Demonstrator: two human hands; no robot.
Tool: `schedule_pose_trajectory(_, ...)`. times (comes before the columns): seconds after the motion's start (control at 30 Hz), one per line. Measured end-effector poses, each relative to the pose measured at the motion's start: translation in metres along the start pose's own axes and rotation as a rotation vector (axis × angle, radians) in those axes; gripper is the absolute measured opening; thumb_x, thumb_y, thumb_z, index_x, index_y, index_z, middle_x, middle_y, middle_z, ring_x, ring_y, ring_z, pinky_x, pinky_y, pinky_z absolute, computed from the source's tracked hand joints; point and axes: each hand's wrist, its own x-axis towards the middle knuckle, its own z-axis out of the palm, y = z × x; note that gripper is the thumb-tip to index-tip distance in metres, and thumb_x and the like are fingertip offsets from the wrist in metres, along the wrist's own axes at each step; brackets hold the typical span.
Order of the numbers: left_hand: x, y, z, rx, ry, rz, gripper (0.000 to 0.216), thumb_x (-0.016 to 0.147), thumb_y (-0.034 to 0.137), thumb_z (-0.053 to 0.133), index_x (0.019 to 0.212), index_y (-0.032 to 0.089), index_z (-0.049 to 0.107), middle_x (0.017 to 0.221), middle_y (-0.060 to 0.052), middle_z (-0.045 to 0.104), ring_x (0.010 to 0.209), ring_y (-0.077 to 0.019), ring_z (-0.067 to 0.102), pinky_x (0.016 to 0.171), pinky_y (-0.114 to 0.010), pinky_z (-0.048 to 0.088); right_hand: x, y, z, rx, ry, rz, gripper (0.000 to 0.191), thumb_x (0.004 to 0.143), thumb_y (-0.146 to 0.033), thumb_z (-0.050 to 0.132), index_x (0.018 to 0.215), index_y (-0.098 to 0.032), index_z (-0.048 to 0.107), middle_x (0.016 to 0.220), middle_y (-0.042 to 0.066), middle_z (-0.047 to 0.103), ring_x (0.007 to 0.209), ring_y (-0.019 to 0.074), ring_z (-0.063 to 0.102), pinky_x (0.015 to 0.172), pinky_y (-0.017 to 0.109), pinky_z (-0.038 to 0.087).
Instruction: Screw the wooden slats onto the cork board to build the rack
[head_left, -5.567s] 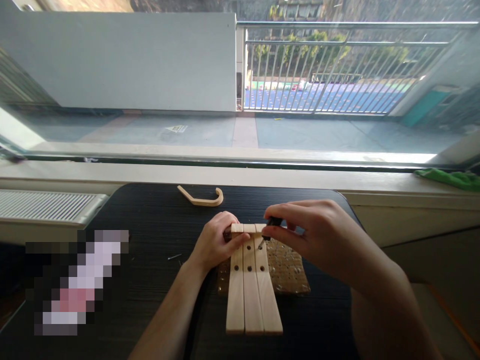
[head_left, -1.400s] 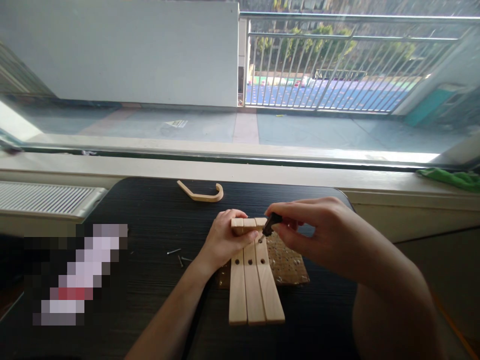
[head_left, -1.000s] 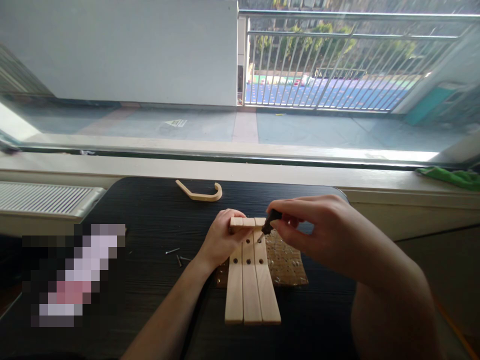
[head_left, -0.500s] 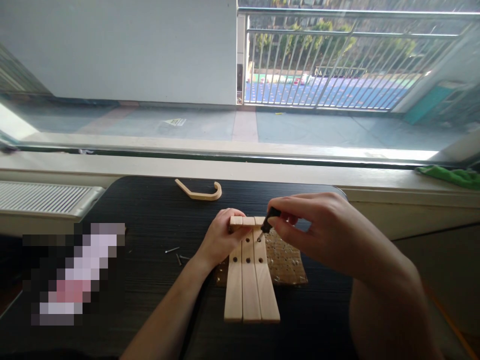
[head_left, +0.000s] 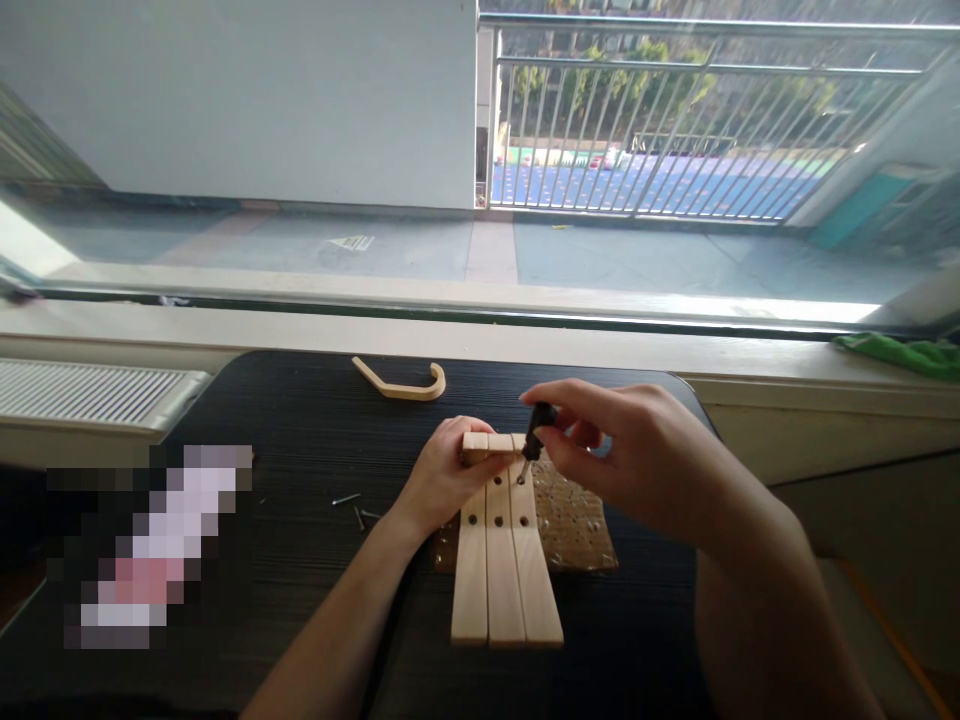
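Note:
Three pale wooden slats (head_left: 507,590) lie side by side, with dark screw holes near their far half. My left hand (head_left: 448,478) is closed around their far end, thumb lying across the top; it covers part of the left slat. Between thumb and fingers my right hand (head_left: 600,430) grips a small black-handled screwdriver (head_left: 538,432). Its tip stands in the upper hole of the right slat, the handle leaning slightly right. Whether a screw head sits in that hole is too small to tell. Under the slats is a brown bubble-wrapped piece (head_left: 574,520).
A curved wooden hook-shaped piece (head_left: 405,391) lies at the back of the black table (head_left: 300,420). Several loose screws (head_left: 359,519) are left of my left hand. A blurred-out item (head_left: 165,550) lies further left. A green cloth (head_left: 900,355) rests on the windowsill.
The screwdriver handle has tipped more upright, and my right hand has turned, its index finger now stretched out past the handle. My left hand keeps its hold on the slats.

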Motion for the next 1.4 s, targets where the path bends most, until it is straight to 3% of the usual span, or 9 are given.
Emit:
schedule_pose_trajectory(0.37,0.000,0.001,-0.001,0.004,-0.020,0.011,0.028,0.077,0.044,0.074,0.085,0.019,0.065,0.088,-0.004,0.068,0.086,-0.0207,0.063,0.075,-0.032,0.049,-0.001,-0.002,-0.003,0.030,-0.004,-0.048,0.035,0.092,-0.021,0.054,0.124,-0.020,0.068,0.074,0.001,0.073,0.054,0.0104,0.059,0.056,0.023,0.042)
schedule_pose_trajectory(0.6,-0.006,0.001,0.000,0.014,0.055,0.014,0.052,0.072,0.046,0.080,0.109,0.019,0.058,0.107,-0.009,0.067,0.096,-0.0224,0.065,0.081,-0.033,0.052,-0.002,0.000,-0.007,0.038,-0.040,-0.058,0.033,0.094,-0.018,0.050,0.121,-0.017,0.069,0.091,0.006,0.075,0.074,0.0145,0.067,0.064,0.025,0.046)
schedule_pose_trajectory(0.73,-0.008,0.006,0.000,0.020,0.046,0.042,0.041,0.077,0.048,0.075,0.102,0.019,0.060,0.098,-0.007,0.069,0.088,-0.0203,0.066,0.076,-0.031,0.053,-0.003,0.002,-0.009,0.043,-0.025,-0.037,0.034,0.094,-0.015,0.048,0.120,-0.015,0.069,0.105,0.009,0.075,0.085,0.0171,0.069,0.074,0.028,0.050)
schedule_pose_trajectory(1.1,-0.006,0.010,0.001,0.031,0.055,0.231,0.021,0.085,0.031,0.070,0.105,0.024,0.073,0.107,-0.007,0.072,0.102,-0.0215,0.065,0.093,-0.038,0.051,-0.005,0.002,-0.012,0.071,-0.027,-0.048,0.030,0.092,-0.014,0.052,0.113,-0.016,0.073,0.091,0.005,0.077,0.074,0.0143,0.069,0.068,0.024,0.051)
schedule_pose_trajectory(1.4,-0.006,0.013,0.002,-0.113,0.018,0.210,0.016,0.086,0.023,0.068,0.101,0.021,0.073,0.101,-0.006,0.069,0.093,-0.0164,0.065,0.083,-0.029,0.054,-0.006,0.001,-0.012,0.086,-0.034,-0.053,0.029,0.091,-0.012,0.053,0.112,-0.017,0.072,0.092,0.003,0.076,0.074,0.0124,0.068,0.066,0.022,0.047)
